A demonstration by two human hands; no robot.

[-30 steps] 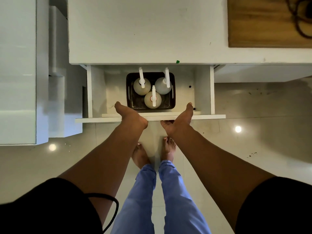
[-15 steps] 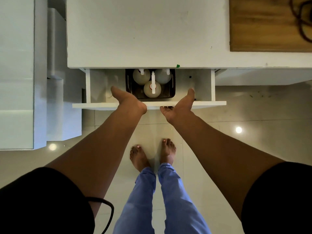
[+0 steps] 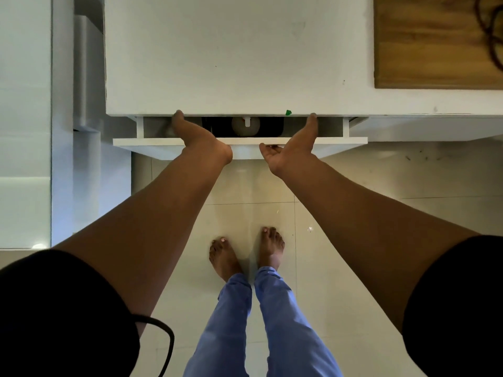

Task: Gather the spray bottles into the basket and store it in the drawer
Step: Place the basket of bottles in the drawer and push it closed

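Now only one spray bottle (image 3: 245,126) shows, sitting in the dark basket (image 3: 272,127) inside the nearly shut drawer (image 3: 239,145). Your left hand (image 3: 200,138) and right hand (image 3: 292,146) lie flat and open on its front panel, gripping nothing, under the white countertop (image 3: 231,55).

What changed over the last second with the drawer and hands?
The drawer slid most of the way in under the countertop, pushed by the left hand and right hand on its front. Only one spray bottle in the basket still shows. Hand placement and the wooden board are unchanged.
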